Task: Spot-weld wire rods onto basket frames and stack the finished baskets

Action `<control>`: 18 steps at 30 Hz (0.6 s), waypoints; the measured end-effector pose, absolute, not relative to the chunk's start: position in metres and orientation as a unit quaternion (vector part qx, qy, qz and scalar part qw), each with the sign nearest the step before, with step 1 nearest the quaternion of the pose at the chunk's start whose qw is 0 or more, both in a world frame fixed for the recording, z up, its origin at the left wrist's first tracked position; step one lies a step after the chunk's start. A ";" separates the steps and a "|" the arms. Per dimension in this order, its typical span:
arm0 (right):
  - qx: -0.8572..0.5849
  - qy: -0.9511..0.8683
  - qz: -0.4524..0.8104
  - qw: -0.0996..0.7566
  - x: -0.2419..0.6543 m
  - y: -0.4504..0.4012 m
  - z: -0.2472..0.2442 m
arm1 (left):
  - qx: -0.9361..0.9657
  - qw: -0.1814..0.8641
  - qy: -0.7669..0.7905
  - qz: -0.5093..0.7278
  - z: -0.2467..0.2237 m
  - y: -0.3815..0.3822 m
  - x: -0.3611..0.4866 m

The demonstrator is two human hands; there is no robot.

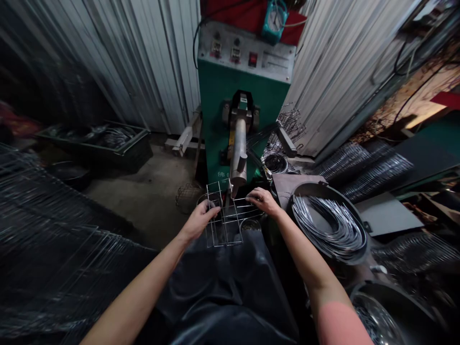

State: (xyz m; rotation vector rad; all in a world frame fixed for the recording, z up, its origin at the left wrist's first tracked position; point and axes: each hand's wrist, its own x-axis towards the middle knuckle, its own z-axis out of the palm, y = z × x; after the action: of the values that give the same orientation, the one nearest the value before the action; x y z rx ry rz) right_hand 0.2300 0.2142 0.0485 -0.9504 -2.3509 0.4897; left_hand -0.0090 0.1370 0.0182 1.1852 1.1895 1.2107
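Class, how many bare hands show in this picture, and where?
2. The left hand grips the left part of the wire frame; the right hand is at the frame's right side. No others show.

1. Workshop, by all signs one for metal wire: pale corrugated metal wall (143, 52), bare grey floor (161, 177).
2. Centre: green machine (246, 79), stout metal arm (239, 148) jutting forward; control panel (244, 52) on top with red switch (253, 59).
3. Small wire frame (223, 223) just by the arm's lower end; dark, shiny apron-like cover (230, 282) over the worker's lap.
4. Stock at right: round tub (334, 194) of bent wires (330, 230). At left: long trough (132, 153) on the floor, loose metal pieces inside.
5. Wirework in bulk: dark mass of wire grids (64, 239) at left, blurred; ribbed stacks (345, 160) at right.
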 end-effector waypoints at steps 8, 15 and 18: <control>-0.356 -0.883 0.169 0.255 0.227 0.223 0.050 | 0.459 0.538 0.496 0.504 0.023 0.144 -0.009; -0.374 -0.875 0.169 0.255 0.226 0.223 0.045 | 0.448 0.542 0.507 0.498 0.025 0.147 -0.009; -0.430 -0.835 0.125 0.321 0.229 0.207 0.041 | 0.440 0.544 0.505 0.505 0.026 0.147 -0.007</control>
State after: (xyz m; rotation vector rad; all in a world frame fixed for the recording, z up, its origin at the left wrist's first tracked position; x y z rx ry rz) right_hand 0.2286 0.2071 0.0413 -1.1287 -2.1924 0.3278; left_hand -0.0071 0.1470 0.0262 1.0451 1.1976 1.1975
